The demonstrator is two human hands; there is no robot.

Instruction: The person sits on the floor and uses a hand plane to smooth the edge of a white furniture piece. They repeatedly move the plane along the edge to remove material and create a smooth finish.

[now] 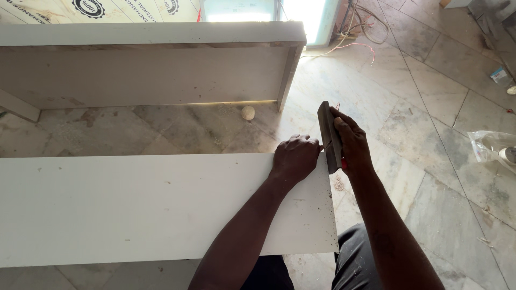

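Note:
A long white board [134, 204] lies flat across my lap, its right end near my hands. My left hand [294, 157] rests fisted on the board's far right corner, gripping its edge. My right hand [350, 140] holds a dark flat block [328, 135] upright against the board's right end. A thin red piece shows by the block's top and under my palm. Fine dust and specks lie on the board near that end.
A white, open-fronted cabinet carcass [150, 37] stands on the marble floor [430, 107] ahead. A small pale lump [248, 113] lies by its right panel. Loose wires [355, 37] trail at the back; a clear plastic bag [492, 147] lies at the right.

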